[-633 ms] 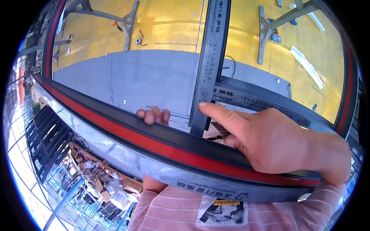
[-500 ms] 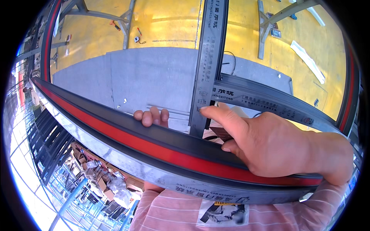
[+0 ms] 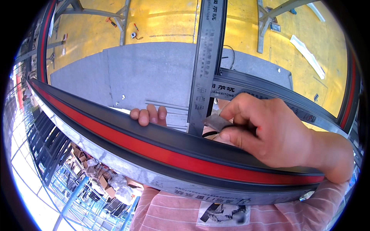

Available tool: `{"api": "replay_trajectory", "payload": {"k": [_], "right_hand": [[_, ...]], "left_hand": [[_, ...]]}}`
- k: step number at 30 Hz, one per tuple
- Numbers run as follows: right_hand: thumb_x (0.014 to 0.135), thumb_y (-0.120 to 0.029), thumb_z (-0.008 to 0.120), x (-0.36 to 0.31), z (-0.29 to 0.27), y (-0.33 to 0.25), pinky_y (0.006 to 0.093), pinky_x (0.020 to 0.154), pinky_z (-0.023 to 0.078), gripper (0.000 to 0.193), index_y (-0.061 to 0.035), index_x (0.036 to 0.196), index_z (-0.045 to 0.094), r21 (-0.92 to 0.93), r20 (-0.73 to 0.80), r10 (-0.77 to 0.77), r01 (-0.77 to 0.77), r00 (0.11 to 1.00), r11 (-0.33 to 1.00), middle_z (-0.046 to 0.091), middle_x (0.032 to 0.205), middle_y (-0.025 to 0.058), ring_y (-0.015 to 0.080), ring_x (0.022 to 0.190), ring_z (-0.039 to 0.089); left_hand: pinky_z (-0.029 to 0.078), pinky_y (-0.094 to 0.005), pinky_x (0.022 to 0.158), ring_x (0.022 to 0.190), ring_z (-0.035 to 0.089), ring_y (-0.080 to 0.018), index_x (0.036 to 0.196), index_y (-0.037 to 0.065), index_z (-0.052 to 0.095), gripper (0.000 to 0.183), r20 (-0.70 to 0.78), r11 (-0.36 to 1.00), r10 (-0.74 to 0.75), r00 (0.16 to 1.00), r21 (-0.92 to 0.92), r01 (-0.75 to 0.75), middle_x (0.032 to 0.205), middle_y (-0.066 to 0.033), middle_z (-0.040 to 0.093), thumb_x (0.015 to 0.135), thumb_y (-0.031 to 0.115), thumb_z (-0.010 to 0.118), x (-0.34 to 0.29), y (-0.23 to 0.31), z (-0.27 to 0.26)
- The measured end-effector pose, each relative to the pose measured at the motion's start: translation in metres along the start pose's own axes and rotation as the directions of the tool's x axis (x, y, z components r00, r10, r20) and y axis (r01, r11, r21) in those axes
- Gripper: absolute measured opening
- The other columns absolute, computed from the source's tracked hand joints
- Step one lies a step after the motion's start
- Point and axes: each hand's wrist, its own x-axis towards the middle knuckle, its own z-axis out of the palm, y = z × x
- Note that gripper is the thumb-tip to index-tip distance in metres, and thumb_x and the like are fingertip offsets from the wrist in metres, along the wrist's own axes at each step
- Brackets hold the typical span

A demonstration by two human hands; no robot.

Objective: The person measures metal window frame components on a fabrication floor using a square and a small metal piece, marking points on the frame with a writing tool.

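Observation:
A long dark window-frame bar with a red strip [image 3: 152, 153] crosses in front of me. The fingers of my left hand [image 3: 148, 115] curl over its far edge from below; the rest of that hand is hidden. My right hand [image 3: 275, 129] pinches a small flat grey piece [image 3: 217, 122] between thumb and fingers, beside the joint where a grey upright bar [image 3: 202, 82] meets the near bar. I cannot tell what kind of piece it is. A thin black curved strip [image 3: 210, 134] shows just under it. A grey crossbar [image 3: 262, 91] runs behind my right hand.
Below the frame lies a grey sheet [image 3: 150, 73] on a yellow floor [image 3: 165, 23]. A tape measure [image 3: 133, 35], a white strip [image 3: 307, 56] and metal stand legs [image 3: 260, 38] are beyond. Cardboard boxes and plastic [image 3: 111, 184] sit at lower left.
My right hand has lifted slightly and bent its outstretched index finger into a pinch. The small piece, mostly covered before, now shows its grey flat face. My left hand stays on the bar.

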Motion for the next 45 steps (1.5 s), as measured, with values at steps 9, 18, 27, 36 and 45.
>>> {"api": "replay_trajectory", "payload": {"k": [9, 18, 27, 36, 45], "right_hand": [[0.086, -0.016, 0.068, -0.003, 0.012, -0.010, 0.0411, 0.058, 0.054, 0.037, -0.0056, 0.115, 0.049, -0.272, 0.130, -0.109, 0.141, 0.986, 0.952, 0.067, 0.083, 0.0152, 0.0335, 0.066, 0.066], [0.080, -0.006, 0.068, -0.004, 0.013, -0.009, 0.0372, 0.060, 0.055, 0.040, -0.0008, 0.117, 0.053, -0.239, 0.073, -0.259, 0.269, 0.963, 0.933, 0.064, 0.087, 0.0156, 0.0308, 0.066, 0.066], [0.080, -0.011, 0.068, -0.008, 0.004, -0.010, 0.0314, 0.045, 0.049, 0.041, 0.0037, 0.117, 0.060, -0.470, 0.197, -0.342, 0.395, 0.919, 0.789, 0.058, 0.062, 0.0056, 0.0212, 0.053, 0.062], [0.078, -0.011, 0.059, -0.005, 0.005, -0.006, 0.0289, 0.045, 0.048, 0.042, 0.0061, 0.117, 0.062, -0.517, 0.281, -0.499, 0.567, 0.820, 0.641, 0.056, 0.062, 0.0028, 0.0159, 0.053, 0.060], [0.079, -0.012, 0.057, 0.002, 0.007, -0.004, 0.0327, 0.048, 0.052, 0.047, 0.0118, 0.119, 0.060, -0.438, 0.343, -0.496, 0.603, 0.798, 0.667, 0.060, 0.066, 0.0087, 0.0215, 0.056, 0.063]], "left_hand": [[0.036, -0.0380, 0.091, 0.097, 0.051, -0.0172, 0.126, 0.013, 0.054, 0.032, 0.015, 0.998, 0.013, 1.000, 0.060, -0.014, 0.113, 0.0005, 0.066, 0.102, 0.033, 0.048, -0.001, -0.001, 0.000], [0.037, -0.0370, 0.091, 0.097, 0.051, -0.0164, 0.126, 0.012, 0.055, 0.033, 0.023, 0.999, -0.001, 1.000, 0.047, 0.000, 0.111, 0.0005, 0.066, 0.102, 0.034, 0.048, 0.001, -0.001, -0.002], [0.037, -0.0365, 0.091, 0.097, 0.052, -0.0162, 0.127, 0.012, 0.055, 0.033, 0.003, 0.998, -0.005, 1.000, 0.066, 0.005, 0.111, 0.0008, 0.067, 0.102, 0.033, 0.047, 0.001, 0.000, 0.001], [0.035, -0.0370, 0.091, 0.097, 0.050, -0.0159, 0.129, 0.012, 0.054, 0.035, 0.040, 0.997, -0.013, 0.999, 0.074, 0.010, 0.114, 0.0024, 0.066, 0.103, 0.034, 0.044, 0.000, 0.001, -0.003], [0.034, -0.0382, 0.092, 0.098, 0.049, -0.0167, 0.131, 0.011, 0.053, 0.038, 0.066, 0.997, 0.016, 0.998, 0.071, -0.021, 0.116, -0.0002, 0.065, 0.104, 0.036, 0.040, 0.001, -0.001, -0.004]]}}
